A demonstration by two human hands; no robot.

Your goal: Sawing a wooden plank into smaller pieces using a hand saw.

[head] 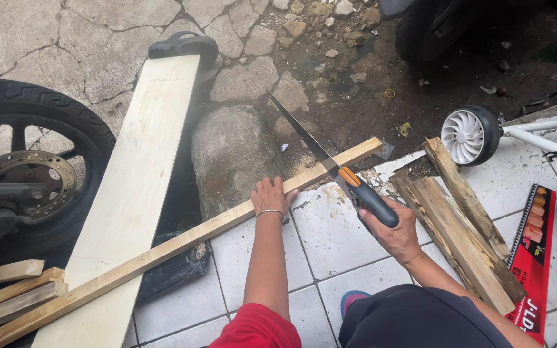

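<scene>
Left hand (271, 195) pressed flat, palm down, arm straight; right hand (391, 227) fisted in a grip, wrist bent.

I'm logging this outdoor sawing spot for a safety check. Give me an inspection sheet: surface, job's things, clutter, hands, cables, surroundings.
Surface: white floor tiles meeting cracked stone paving; sawdust near the cut.
Job's things: long wooden strip lying diagonally; hand saw set across it near its far end.
Clutter: rough wood offcuts, wide pale board, red box, more strips at lower left.
Hands: left hand pressing flat on the strip; right hand closed on the saw's black and orange grip.
Cables: nothing seen.
Surroundings: motorcycle wheel at left, small white wheel at right.
</scene>
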